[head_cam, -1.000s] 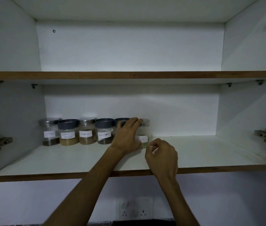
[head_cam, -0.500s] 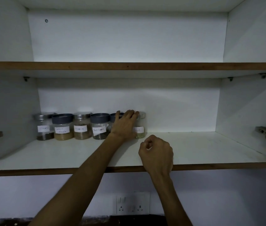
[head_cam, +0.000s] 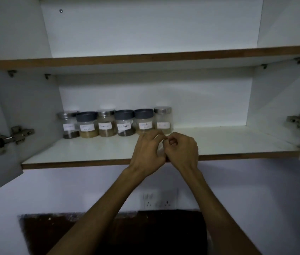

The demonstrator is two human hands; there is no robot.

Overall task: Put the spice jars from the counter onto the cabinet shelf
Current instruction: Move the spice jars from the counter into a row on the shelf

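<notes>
Jars (head_cam: 115,123) are lined in one row at the shelf's (head_cam: 94,151) back left, upright, beyond and left of both hands. Left hand (head_cam: 148,150), nearer the row, is held with fingers loosely curled, gripping nothing; right hand (head_cam: 182,150) is curled closed, empty. Tabletop is seen dimly below.

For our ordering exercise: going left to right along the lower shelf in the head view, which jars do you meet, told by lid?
Silver-lid jar → dark-lid jar → silver-lid jar → dark-lid jar → dark-lid jar → silver-lid jar.
</notes>
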